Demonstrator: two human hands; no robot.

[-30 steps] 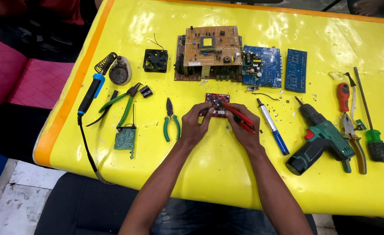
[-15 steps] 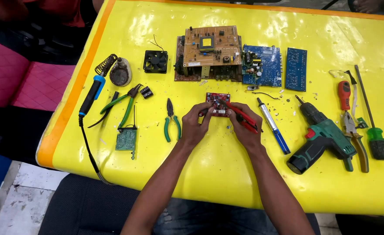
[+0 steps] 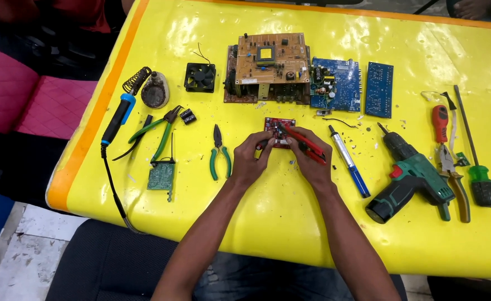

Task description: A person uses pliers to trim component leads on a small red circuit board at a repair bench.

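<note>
Yellow table (image 3: 279, 234); left hand (image 3: 249, 161) fingers pinching red circuit board (image 3: 279, 129), right hand (image 3: 310, 159) fingers clamped on red-handled cutters (image 3: 304, 142).

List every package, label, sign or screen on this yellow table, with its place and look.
None of these shows clearly.
The table holds bare circuit boards and hand tools.
Left hand steadies a small red board at the centre.
Right hand works red-handled pliers on it.

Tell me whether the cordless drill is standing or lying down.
Lying down: the green cordless drill rests on its side on the yellow table, right of both hands.
</note>
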